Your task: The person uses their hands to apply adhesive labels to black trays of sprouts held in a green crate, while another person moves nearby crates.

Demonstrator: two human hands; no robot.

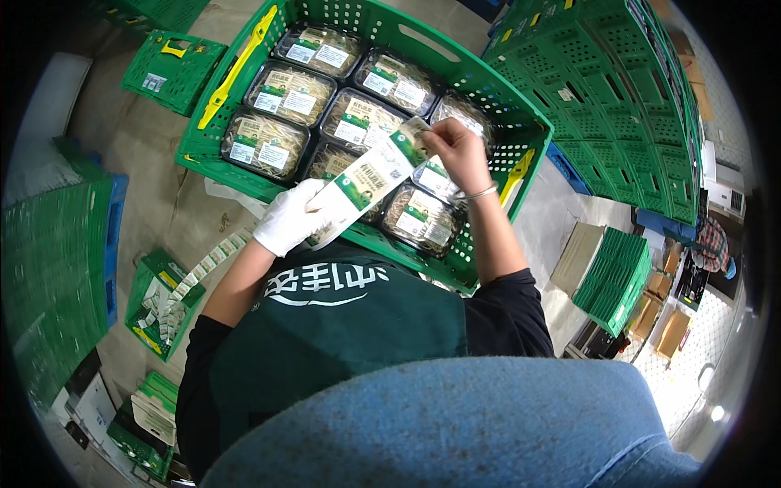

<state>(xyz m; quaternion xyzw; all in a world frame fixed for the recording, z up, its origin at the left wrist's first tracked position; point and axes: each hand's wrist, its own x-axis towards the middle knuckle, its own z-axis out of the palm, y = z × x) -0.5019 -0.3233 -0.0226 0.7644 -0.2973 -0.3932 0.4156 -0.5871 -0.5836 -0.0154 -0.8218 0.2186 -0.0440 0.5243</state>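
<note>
In a white glove, my left hand grips a strip of printed labels that stretches up and to the right over a green plastic crate. The strip's far end is pinched between the fingers of my bare right hand, which wears a bangle at the wrist. Below the strip, the crate holds several black trays of bean sprouts under clear film, most with visible labels. One sprout tray sits at the near right, below my right hand. The strip and my hands partly cover the middle trays.
More of the label strip trails down behind my left arm into a small green crate. Tall stacks of green crates stand at the right, and a wrapped stack at the left. A person in a plaid shirt is at the far right.
</note>
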